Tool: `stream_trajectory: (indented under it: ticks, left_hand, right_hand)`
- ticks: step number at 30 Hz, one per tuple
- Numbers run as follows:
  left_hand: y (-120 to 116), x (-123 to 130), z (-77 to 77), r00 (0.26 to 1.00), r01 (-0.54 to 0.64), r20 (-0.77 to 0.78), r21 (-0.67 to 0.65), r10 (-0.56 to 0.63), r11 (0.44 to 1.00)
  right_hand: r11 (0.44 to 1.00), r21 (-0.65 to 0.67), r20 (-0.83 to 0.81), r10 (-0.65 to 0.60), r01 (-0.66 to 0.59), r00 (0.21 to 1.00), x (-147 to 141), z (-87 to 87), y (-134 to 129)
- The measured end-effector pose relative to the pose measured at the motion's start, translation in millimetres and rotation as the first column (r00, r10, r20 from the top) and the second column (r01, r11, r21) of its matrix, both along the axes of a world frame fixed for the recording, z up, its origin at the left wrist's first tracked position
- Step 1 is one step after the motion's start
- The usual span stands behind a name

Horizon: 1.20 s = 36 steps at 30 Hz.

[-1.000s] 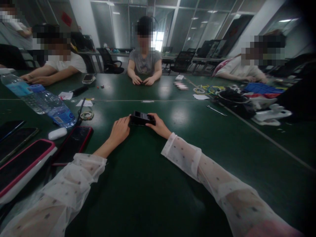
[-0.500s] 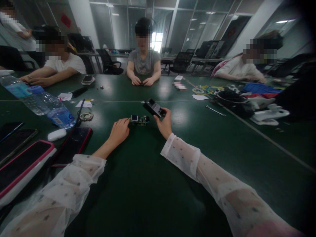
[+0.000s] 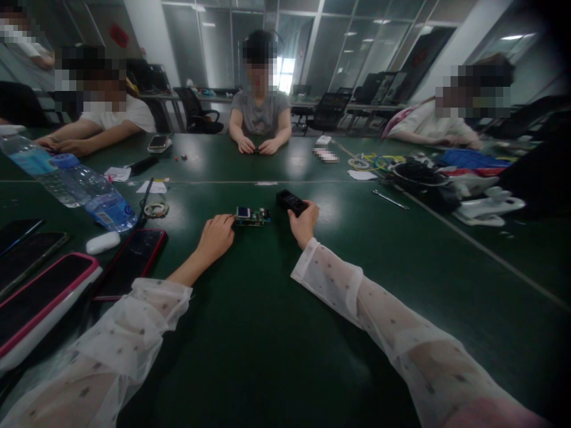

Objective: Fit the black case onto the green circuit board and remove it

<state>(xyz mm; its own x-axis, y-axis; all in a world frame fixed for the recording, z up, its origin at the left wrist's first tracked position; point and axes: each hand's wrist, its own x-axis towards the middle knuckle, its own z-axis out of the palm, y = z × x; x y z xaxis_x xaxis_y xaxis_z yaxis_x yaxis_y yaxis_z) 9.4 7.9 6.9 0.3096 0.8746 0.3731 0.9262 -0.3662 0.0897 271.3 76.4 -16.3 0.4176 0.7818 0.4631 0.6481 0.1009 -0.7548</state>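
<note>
Head view hides whether my left hand [image 3: 216,233] pinches the circuit board [image 3: 256,217]; my right hand [image 3: 304,223] grips a black case [image 3: 291,202].

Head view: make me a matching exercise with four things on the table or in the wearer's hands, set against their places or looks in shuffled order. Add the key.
Things
1. slim metal tool
2. black housing
3. circuit board
4. small rounded case

Places or looks
A. next to the left hand
B. white, beside the red-edged phone
C. held in the right hand
D. lying on the green table, to the right of both hands

Pairs: 1-D, 2-C, 3-A, 4-B
</note>
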Motion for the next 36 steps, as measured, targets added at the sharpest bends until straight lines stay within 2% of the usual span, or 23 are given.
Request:
stream_trajectory:
  ticks: [13, 22, 29, 33, 36]
  left_hand:
    - [-1.5, 0.6, 2.3, 1.0, 0.005, -0.007, 0.001, -0.005, 1.0]
    - [-1.4, 0.1, 1.9, 1.0, 0.0, 0.006, -0.024, 0.0, 1.0]
    - [-1.6, 0.2, 1.5, 1.0, 0.002, 0.02, -0.023, -0.002, 1.0]
    - [-2.3, 0.6, 2.3, 1.0, -0.006, 0.012, -0.026, 0.006, 1.0]
    - [-2.6, 1.1, 2.8, 1.0, -0.005, 0.008, -0.015, 0.005, 1.0]
  right_hand:
    - [0.999, -0.022, 0.036, -0.03, 0.031, 0.999, -3.7, 5.2, -5.0]
    - [1.0, -0.013, 0.046, -0.023, 0.024, 0.999, 0.3, -1.7, 1.4]
    - [0.999, -0.014, 0.0, 0.033, -0.033, 0.999, 6.1, -5.8, 6.4]
    - [0.996, 0.037, -0.049, 0.085, -0.083, 0.995, 7.5, -7.3, 7.1]
    - [0.981, 0.099, -0.081, 0.175, -0.167, 0.981, 3.9, -6.1, 5.7]
